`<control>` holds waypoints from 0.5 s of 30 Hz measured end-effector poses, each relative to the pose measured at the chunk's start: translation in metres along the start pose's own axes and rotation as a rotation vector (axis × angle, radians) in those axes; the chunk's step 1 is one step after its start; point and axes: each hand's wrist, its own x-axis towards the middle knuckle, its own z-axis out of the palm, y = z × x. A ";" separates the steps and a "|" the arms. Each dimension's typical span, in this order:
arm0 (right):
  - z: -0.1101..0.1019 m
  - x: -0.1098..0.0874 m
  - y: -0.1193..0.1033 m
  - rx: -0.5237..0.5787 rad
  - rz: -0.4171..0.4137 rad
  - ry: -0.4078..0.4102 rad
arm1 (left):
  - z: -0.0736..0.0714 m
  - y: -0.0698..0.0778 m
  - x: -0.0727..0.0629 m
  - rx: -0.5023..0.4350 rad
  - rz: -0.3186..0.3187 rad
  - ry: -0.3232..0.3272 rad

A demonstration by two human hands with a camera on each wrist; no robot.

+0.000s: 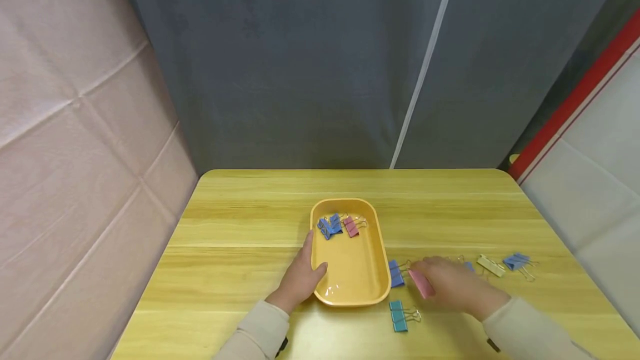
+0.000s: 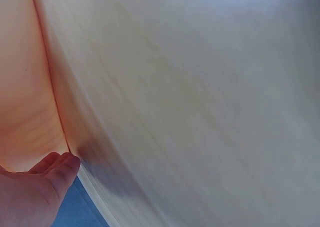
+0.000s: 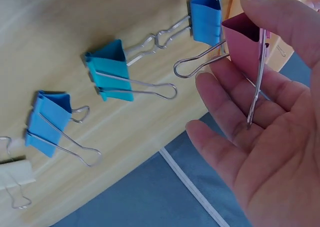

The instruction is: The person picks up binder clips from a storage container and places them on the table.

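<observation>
Dark curtain (image 1: 300,60) hangs well beyond the left hand (image 1: 299,279) and the right hand (image 1: 452,282); backdrop only, as I read it. Wood-grained table (image 1: 235,226) spreads under both, giving the loose pieces a flat bed.

Yellow tray (image 1: 350,263) sits just right of the left hand, long side toward it. On the head feed I see that hand gripping the near-side rim: thumb hooked inside, fingers along the outer wall. I take this as steadying, so a light tray does not skid. Left-wrist feed adds little: fingertips beside an orange surface, probably the same wall.

The right hand has its grasp on a pink clip (image 3: 243,49), pinched between thumb and fingers; the lower fingers lie loose. The clip juts from the hand's left side, between hand and tray, apart from the tray. One wire arm runs toward the palm; a small pinch suits so small a piece, I judge.

In the tray, ahead of the left hand's thumb, two blue clips (image 1: 330,226) lie bunched with a second pink clip (image 1: 351,228) at the far end, leaving the near floor bare.

Around the right hand: blue clip (image 1: 396,274) to its left, close by the tray; teal clip (image 1: 398,316) nearer the person; pale yellow clip (image 1: 491,265) and another blue clip (image 1: 517,261) off to its right. Partly hidden ones I cannot count.
</observation>
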 end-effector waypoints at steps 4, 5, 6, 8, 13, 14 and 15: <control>0.006 -0.005 0.001 0.016 -0.023 0.006 | 0.000 0.001 0.001 -0.014 -0.014 -0.006; 0.007 -0.006 0.001 0.017 -0.024 0.005 | 0.000 0.001 0.001 -0.016 -0.015 -0.007; 0.009 -0.007 0.002 0.022 -0.030 0.002 | 0.000 0.001 0.001 -0.016 -0.016 -0.007; 0.012 -0.008 0.003 0.036 -0.028 -0.009 | 0.000 0.001 0.001 -0.014 -0.016 -0.007; 0.020 -0.012 0.005 0.091 -0.024 -0.008 | 0.000 0.000 0.001 -0.012 -0.017 -0.008; 0.021 -0.013 0.005 0.106 -0.028 -0.001 | 0.000 0.001 0.001 -0.012 -0.018 -0.008; 0.023 -0.014 0.005 0.121 -0.034 0.006 | 0.000 0.001 0.001 -0.012 -0.018 -0.008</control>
